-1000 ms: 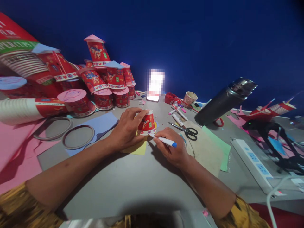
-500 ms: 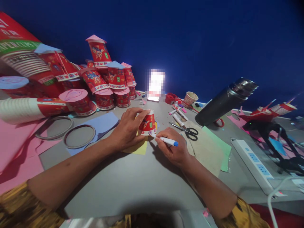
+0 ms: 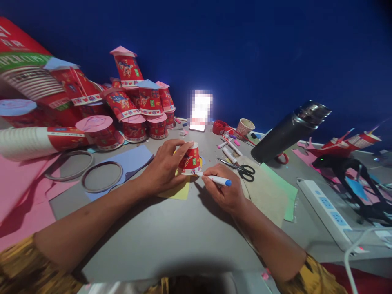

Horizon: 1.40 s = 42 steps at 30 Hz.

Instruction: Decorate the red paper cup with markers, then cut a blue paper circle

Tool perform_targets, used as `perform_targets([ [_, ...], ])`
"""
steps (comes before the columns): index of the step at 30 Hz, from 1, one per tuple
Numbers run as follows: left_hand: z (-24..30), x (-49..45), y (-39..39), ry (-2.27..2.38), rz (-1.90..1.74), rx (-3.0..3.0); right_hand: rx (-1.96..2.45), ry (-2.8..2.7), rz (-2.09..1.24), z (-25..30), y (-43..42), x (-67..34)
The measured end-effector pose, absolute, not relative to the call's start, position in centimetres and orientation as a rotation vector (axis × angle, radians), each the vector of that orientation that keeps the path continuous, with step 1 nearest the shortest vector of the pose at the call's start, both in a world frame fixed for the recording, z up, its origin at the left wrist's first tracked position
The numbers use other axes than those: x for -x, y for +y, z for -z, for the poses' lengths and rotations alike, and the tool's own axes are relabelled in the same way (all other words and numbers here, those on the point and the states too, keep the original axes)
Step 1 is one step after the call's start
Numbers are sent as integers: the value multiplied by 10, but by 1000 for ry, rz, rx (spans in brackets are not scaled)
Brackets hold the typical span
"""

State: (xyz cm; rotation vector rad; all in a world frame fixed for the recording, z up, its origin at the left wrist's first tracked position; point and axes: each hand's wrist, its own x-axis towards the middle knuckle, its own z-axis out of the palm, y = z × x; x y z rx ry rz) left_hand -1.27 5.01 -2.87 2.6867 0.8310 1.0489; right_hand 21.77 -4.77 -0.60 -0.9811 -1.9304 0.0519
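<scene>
A red paper cup (image 3: 191, 161) stands upside down on the table, its white patterned rim at the bottom. My left hand (image 3: 167, 166) grips it from the left, fingers over its top and thumb low by the rim. In my right hand (image 3: 226, 188) is a white felt-tip pen (image 3: 218, 180) with a blue end, pinched between thumb and fingers. The pen's tip points left at the cup's lower rim; whether it touches, I cannot tell. Yellow paper (image 3: 179, 192) lies partly beneath my left hand and the cup.
Stacked red cups with paper tops (image 3: 150, 100) fill the left back. Scissors (image 3: 241, 168) lie right of my right hand, near green paper (image 3: 286, 192). A black flask (image 3: 284, 134), a power strip (image 3: 327, 212), a glowing phone (image 3: 199, 112) and tape rings (image 3: 102, 176) are around.
The pen and my right hand have shifted very slightly to the right, with the pen tip a little off the rim. My left hand keeps its hold on the cup.
</scene>
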Motion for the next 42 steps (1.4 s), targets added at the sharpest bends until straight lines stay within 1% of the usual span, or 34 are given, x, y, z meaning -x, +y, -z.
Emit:
perform_targets([
  [10, 22, 20, 53, 772, -931, -2653, 937, -1873, 5, 1, -51, -218],
  [24, 28, 7, 50, 870, -967, -2708, 892, -1904, 37, 3, -52, -212],
  [30, 24, 0, 43, 1036, -1096, -2749, 882, -1911, 62, 3, -52, -212],
  [35, 18, 1, 38, 998, -1110, -2823, 901, -1908, 83, 4, -51, -212],
  [42, 20, 3, 40, 930, -1067, -2780, 921, -1908, 82, 7, -48, -213],
])
